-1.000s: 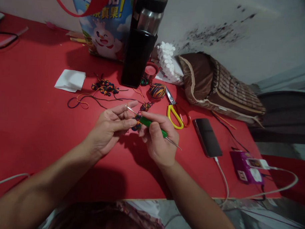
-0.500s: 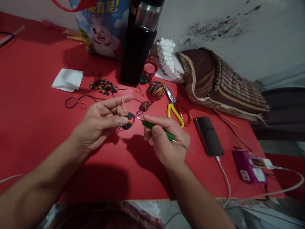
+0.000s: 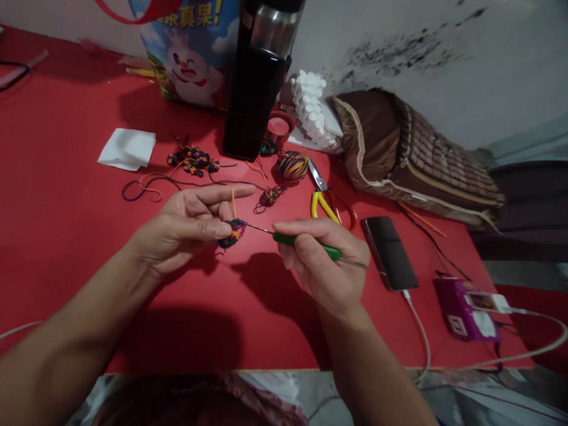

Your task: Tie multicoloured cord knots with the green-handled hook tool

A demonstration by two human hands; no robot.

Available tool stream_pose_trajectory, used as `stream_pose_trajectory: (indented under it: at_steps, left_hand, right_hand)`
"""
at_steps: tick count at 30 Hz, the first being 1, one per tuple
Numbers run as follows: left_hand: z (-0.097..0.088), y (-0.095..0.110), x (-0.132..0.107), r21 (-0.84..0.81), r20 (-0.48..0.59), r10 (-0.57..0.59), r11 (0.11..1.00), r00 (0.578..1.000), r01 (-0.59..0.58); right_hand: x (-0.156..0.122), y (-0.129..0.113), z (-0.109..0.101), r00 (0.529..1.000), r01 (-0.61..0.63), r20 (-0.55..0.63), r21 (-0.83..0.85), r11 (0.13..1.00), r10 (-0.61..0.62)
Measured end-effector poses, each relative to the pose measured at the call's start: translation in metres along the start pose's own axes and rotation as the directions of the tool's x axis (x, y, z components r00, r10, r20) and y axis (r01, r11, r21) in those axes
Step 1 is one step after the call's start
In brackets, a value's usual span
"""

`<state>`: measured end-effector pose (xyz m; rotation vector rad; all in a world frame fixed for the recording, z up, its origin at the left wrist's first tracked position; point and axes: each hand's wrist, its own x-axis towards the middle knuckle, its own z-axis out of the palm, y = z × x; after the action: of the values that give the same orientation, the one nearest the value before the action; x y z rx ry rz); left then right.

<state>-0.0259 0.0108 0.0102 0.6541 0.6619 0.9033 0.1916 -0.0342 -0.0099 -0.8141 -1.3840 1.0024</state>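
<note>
My left hand pinches a small multicoloured crocheted piece between thumb and fingers, an orange thread rising from it. My right hand is closed round a green-handled crochet hook, whose metal tip points left into the piece. Both hands hover over the red table. A multicoloured yarn ball lies beyond the hands, with loose thread and finished knotted pieces to the left of it.
Yellow-and-red scissors and a black phone on a white cable lie right of my hands. A black flask, a cartoon bag, a white tissue, a brown cushion and a purple box ring the table.
My right hand has drawn the hook to the right, away from the piece, so the hands are further apart. My left hand has slid slightly left with the piece.
</note>
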Motion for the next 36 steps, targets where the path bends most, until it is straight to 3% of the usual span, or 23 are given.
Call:
stream_pose_trajectory:
  at_steps: [7,12,16,19,23,32,36]
  left_hand:
    - [-0.008,-0.003,0.0,-0.009,0.095,-0.033,0.999,0.995,0.034]
    - [-0.006,-0.007,0.001,-0.008,0.106,-0.039,0.999,0.994,0.04]
    - [0.006,-0.019,0.001,0.035,-0.022,0.132,0.991,0.991,-0.131]
    - [0.012,-0.03,0.002,0.116,-0.132,0.303,0.95,0.944,-0.289]
    - [0.012,-0.039,0.004,0.192,-0.191,0.402,0.91,0.895,-0.368]
    - [0.009,-0.03,0.0,0.194,-0.134,0.313,0.939,0.94,-0.284]
    - [0.009,-0.027,-0.002,0.221,-0.139,0.313,0.934,0.939,-0.279]
  right_hand:
    - [0.001,-0.001,-0.002,0.998,-0.055,0.012,0.083,0.995,0.054]
    - [0.005,-0.001,0.005,0.988,-0.152,0.013,0.249,0.956,0.154]
    - [0.005,0.005,0.02,0.965,-0.248,0.031,0.416,0.875,0.259]
    - [0.005,0.012,0.031,0.945,-0.282,-0.008,0.486,0.827,0.327]
    - [0.005,0.017,0.037,0.913,-0.325,-0.043,0.523,0.788,0.405]
    - [0.006,0.015,0.033,0.94,-0.31,0.028,0.491,0.814,0.341]
    - [0.005,0.012,0.034,0.939,-0.327,0.055,0.455,0.828,0.341]
